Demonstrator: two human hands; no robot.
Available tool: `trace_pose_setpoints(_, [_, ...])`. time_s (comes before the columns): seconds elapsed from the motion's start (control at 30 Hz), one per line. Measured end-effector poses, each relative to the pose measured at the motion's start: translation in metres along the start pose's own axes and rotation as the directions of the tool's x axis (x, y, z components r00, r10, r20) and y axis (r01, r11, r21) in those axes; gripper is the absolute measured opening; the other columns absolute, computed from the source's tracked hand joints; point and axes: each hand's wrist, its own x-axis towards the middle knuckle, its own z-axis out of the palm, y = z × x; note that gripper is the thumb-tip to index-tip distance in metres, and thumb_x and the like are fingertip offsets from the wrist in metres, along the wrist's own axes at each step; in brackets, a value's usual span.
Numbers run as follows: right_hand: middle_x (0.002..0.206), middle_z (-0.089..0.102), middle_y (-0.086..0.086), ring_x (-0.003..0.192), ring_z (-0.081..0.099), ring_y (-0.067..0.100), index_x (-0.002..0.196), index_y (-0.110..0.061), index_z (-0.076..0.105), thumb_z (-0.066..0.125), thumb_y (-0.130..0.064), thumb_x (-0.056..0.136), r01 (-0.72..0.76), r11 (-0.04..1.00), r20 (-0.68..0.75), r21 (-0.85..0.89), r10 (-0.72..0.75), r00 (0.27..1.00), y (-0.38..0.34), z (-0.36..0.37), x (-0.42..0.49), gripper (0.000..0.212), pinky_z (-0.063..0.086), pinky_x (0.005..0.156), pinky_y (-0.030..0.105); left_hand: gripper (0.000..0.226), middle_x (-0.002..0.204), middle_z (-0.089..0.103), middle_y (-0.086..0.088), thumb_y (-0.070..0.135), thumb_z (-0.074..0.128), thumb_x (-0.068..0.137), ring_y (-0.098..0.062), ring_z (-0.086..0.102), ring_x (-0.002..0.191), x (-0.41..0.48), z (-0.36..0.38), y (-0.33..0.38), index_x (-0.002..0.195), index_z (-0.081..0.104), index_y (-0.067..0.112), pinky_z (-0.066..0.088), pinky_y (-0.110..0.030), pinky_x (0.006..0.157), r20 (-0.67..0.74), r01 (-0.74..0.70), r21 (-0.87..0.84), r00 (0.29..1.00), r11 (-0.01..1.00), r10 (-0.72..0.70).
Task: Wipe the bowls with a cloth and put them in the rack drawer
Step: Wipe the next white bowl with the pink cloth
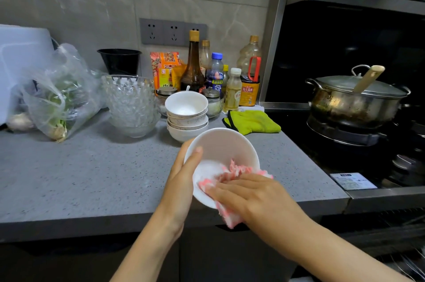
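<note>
My left hand (181,178) grips a white bowl (225,146) by its left rim, thumb inside, holding it tilted above the counter's front edge. Inside the bowl my right hand (248,196) presses a pink and white cloth (232,172); part of the cloth hangs below the bowl. Behind it a stack of several white bowls (186,116) stands on the grey counter (80,171). The rack drawer is not in view.
A stack of cut-glass bowls (131,104) and a plastic bag of greens (57,97) sit at the left. Sauce bottles (193,63) line the wall. A green cloth (253,122) lies by the stove, where a lidded steel pot (354,100) stands.
</note>
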Motion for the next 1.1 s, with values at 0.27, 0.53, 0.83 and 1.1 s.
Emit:
trace_pose_setpoints(0.27, [0.079,0.071,-0.013,0.066,0.063,0.006,0.106,-0.022,0.074,0.053,-0.024,0.075,-0.112,0.987,-0.073,0.117,0.121,0.990,-0.016,-0.003,0.009,0.037,0.040,0.061,0.018,0.051,0.116,0.067,-0.014,0.045,0.059,0.078,-0.027,0.065,0.107,-0.002,0.004,-0.003,0.119,0.062,0.016,0.056,-0.037,0.086,-0.025,0.041,-0.106,0.999,0.994,-0.043])
trace_pose_setpoints(0.53, [0.089,0.074,-0.014,0.073,0.069,0.007,0.102,-0.023,0.074,0.070,-0.007,0.056,-0.190,0.979,-0.097,0.080,0.197,0.976,-0.021,0.004,0.002,0.049,0.044,0.062,0.017,0.042,0.112,0.069,-0.011,0.029,0.065,0.075,-0.029,0.066,0.106,-0.012,0.017,-0.017,0.117,0.062,0.023,0.053,-0.043,0.090,-0.087,-0.041,-0.155,0.996,0.987,0.028])
trace_pose_setpoints(0.83, [0.093,0.074,-0.009,0.090,0.069,0.009,0.104,-0.020,0.075,0.056,-0.021,0.086,-0.034,0.996,-0.118,-0.077,0.025,0.993,0.002,0.004,-0.008,0.026,0.044,0.093,0.023,0.025,0.102,0.072,0.002,0.030,0.053,0.088,-0.012,0.068,0.095,-0.001,-0.005,-0.003,0.111,0.065,0.027,0.053,-0.028,0.080,0.063,-0.006,0.032,0.998,0.999,0.004])
trace_pose_setpoints(1.1, [0.095,0.072,-0.010,0.081,0.068,0.012,0.110,-0.022,0.070,0.066,-0.018,0.080,-0.086,0.996,-0.124,0.027,0.089,0.988,-0.014,0.012,-0.002,0.031,0.051,0.069,0.025,0.066,0.116,0.067,-0.020,0.047,0.070,0.069,-0.032,0.065,0.108,-0.009,0.004,-0.015,0.122,0.061,0.008,0.051,-0.046,0.094,-0.036,0.096,-0.172,0.994,0.980,-0.104])
